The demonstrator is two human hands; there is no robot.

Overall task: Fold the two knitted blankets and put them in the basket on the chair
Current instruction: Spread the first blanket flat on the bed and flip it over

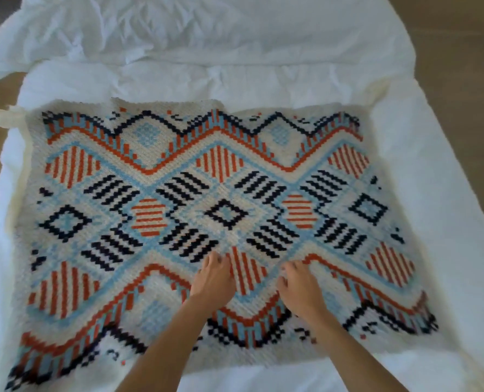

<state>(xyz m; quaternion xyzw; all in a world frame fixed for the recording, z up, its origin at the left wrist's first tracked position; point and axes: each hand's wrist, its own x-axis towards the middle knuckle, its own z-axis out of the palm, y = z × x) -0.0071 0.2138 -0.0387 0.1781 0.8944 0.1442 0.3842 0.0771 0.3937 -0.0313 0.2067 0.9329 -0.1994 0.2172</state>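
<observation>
Hands: left [213,278]; right [298,287] | palms down, touching blanket [122,216]

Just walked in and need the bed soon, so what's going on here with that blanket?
A person has a patterned knitted blanket spread flat on a bed covered in white bedding. Both hands rest palm-down on it near the edge closest to them: the left hand and the right hand, fingers bent into the knit, seemingly smoothing or gathering it. No fold shows yet. A second blanket, basket and chair aren't in view.
</observation>
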